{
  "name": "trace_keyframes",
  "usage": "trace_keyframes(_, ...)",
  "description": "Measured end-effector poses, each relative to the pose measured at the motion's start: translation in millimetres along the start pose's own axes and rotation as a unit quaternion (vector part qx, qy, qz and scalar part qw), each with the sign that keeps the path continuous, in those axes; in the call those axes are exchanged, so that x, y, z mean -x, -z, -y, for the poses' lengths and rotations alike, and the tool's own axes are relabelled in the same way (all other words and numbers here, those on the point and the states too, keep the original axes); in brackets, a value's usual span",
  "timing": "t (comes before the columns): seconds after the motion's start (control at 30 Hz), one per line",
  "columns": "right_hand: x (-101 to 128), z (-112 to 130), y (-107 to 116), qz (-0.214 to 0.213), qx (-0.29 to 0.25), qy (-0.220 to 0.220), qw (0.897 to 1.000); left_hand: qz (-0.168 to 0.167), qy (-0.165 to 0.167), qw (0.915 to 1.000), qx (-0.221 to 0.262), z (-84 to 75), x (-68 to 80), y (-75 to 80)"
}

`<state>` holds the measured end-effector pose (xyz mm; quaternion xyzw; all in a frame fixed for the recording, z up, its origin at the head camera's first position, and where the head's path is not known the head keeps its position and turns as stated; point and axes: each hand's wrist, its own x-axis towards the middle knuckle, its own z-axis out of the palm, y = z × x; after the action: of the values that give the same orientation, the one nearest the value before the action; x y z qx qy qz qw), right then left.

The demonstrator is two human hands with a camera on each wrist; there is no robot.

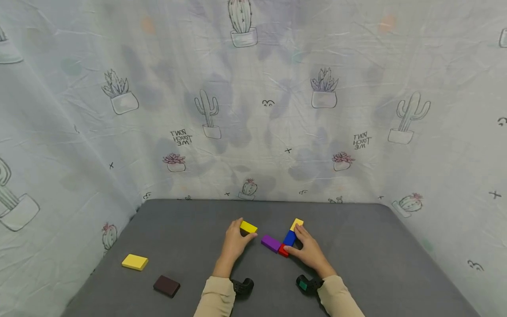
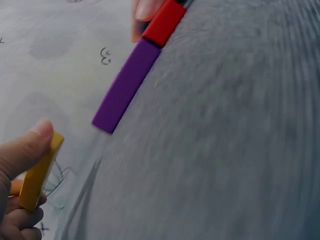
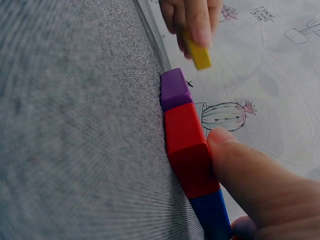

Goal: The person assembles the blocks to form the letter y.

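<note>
My left hand (image 1: 234,241) pinches a yellow block (image 1: 248,227) between thumb and fingers; in the left wrist view the block (image 2: 37,177) is held tilted, apart from the others. To its right, a purple block (image 1: 271,243) lies end-on against a red block (image 1: 283,251). From the red one, a blue block (image 1: 289,238) and a pale yellow block (image 1: 296,223) run away in a row, making a corner. My right hand (image 1: 310,252) spans this row, thumb on the red block (image 3: 187,145) and fingertips at the pale yellow one, partly covering them.
Another yellow block (image 1: 134,262) and a dark brown block (image 1: 167,286) lie apart on the left of the grey table (image 1: 376,264). Behind the table's far edge hangs a cactus-patterned cloth (image 1: 269,145). Each wrist wears a black device.
</note>
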<state>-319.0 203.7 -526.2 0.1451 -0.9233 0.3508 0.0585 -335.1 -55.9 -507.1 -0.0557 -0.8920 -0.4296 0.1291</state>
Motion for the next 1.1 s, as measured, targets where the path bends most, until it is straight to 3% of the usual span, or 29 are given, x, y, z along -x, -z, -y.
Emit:
trace_keyframes(0.37,-1,-1,-3,-0.002,0.001,-0.011,1.000,0.056,-0.023,0.9981,-0.015,2.1,-2.6,-17.2)
trace_keyframes(0.57,-4,-2,-5,0.000,0.008,-0.024,1.000,0.066,-0.022,0.9974,-0.016,6.8,-4.7,-20.6)
trace_keyframes(0.83,-3,0,-4,-0.006,0.007,-0.009,1.000,0.069,-0.042,0.9955,-0.049,10.1,-4.2,-20.8)
trace_keyframes(1.1,-4,-2,-3,0.000,0.000,-0.019,1.000,0.104,-0.019,0.9943,0.014,13.0,-1.5,-12.7)
